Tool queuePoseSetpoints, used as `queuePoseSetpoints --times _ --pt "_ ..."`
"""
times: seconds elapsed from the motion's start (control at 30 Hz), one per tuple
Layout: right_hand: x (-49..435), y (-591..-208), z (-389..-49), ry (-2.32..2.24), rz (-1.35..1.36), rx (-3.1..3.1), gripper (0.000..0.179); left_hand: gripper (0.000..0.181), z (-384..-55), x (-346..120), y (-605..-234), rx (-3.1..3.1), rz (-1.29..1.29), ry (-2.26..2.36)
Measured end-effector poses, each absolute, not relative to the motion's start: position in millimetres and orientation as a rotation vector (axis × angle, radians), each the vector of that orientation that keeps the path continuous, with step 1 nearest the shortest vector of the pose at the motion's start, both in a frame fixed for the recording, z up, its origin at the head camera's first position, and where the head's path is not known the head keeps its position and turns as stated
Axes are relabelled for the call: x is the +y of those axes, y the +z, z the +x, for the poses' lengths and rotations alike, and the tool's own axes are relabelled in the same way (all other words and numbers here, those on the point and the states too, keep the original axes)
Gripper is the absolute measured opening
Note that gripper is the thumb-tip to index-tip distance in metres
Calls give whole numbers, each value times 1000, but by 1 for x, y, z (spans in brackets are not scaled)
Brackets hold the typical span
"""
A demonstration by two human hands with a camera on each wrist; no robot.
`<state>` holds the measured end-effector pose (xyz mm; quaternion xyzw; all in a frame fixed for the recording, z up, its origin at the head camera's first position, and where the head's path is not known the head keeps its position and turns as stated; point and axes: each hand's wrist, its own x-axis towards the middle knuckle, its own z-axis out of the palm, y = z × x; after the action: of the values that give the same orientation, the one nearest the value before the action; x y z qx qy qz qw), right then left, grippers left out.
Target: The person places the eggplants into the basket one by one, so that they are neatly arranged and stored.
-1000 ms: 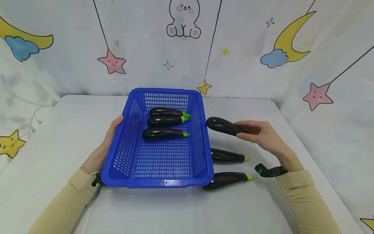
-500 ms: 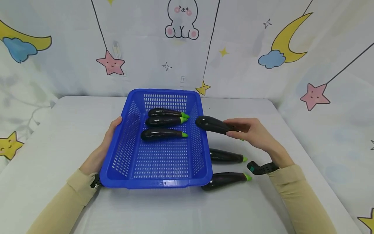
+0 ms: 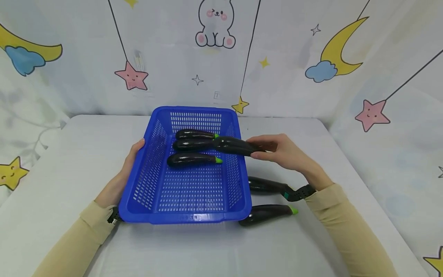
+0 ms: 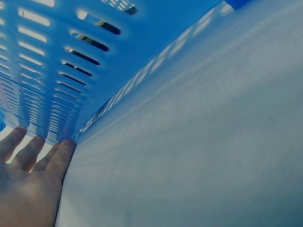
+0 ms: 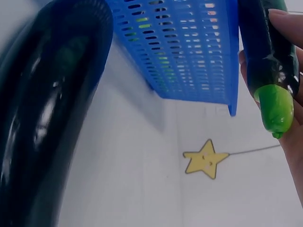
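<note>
A blue plastic basket (image 3: 190,217) holds three eggplants lying crosswise, among them a front eggplant (image 3: 190,159) with a green stem end. My right hand (image 3: 282,152) grips another eggplant (image 3: 233,146) near its stem end, between thumb and fingers. Its rounded end reaches over the basket's right rim and overlaps the middle eggplant (image 3: 192,144) in the head view. The held eggplant's green tip (image 5: 276,111) shows in the right wrist view. My left hand (image 3: 119,175) lies along the basket's left outer side, its straight fingers (image 4: 60,158) touching the slotted wall.
On the white table (image 3: 173,250), right of the basket, lie two more eggplants: one (image 3: 264,184) partly behind the right wristband (image 3: 299,193), the other (image 3: 268,212) nearer the front. A patterned cloth backdrop (image 3: 283,88) rises behind the table.
My right hand has moved left, carrying the eggplant from beside the basket's right rim to over its inside. The left hand and basket have stayed in place.
</note>
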<state>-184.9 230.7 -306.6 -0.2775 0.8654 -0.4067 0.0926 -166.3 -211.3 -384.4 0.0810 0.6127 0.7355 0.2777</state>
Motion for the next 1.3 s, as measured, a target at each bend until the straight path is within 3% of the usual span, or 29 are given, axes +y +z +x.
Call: queuePoseSetpoints --times 1.3 --pt "138 -262 -212 -1059 -1104 2485 38 82 -165 -211 -385 1671 239 1987"
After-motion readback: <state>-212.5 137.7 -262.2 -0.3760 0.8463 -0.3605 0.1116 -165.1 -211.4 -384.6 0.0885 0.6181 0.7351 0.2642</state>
